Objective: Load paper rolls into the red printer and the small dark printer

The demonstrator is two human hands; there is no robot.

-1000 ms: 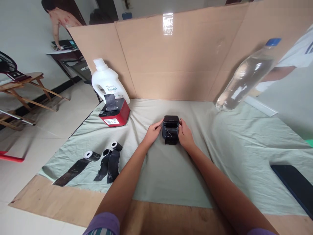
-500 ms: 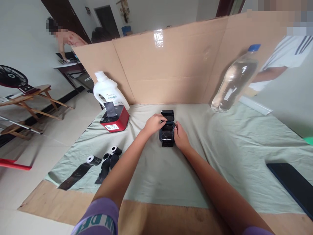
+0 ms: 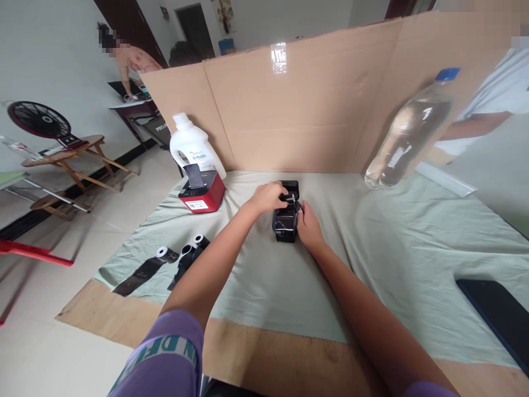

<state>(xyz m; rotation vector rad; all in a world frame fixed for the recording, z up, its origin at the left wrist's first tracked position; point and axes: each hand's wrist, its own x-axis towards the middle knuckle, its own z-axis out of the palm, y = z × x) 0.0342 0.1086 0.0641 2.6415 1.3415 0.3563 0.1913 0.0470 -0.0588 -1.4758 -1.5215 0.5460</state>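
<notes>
A small black printer (image 3: pixel 285 223) stands on the pale green cloth (image 3: pixel 372 259) in the middle, its lid (image 3: pixel 290 186) flipped up and back. My left hand (image 3: pixel 268 197) reaches over the open top with curled fingers pinching a roll (image 3: pixel 290 198) inside. My right hand (image 3: pixel 308 226) presses against the printer's right side, fingers wrapped on its body.
A red printer (image 3: pixel 202 193) and a white jug (image 3: pixel 192 147) stand at the back left. Three black rolls (image 3: pixel 182 257) with loose tails lie front left. A clear bottle (image 3: pixel 407 132) leans at the right, a dark tablet (image 3: pixel 496 315) lies front right. A cardboard screen (image 3: pixel 314 105) closes the back. Other people stand beyond.
The black printer's lid has been swung open and back. My left hand moved from the printer's left side to its top and into the open bay. The camera shifted.
</notes>
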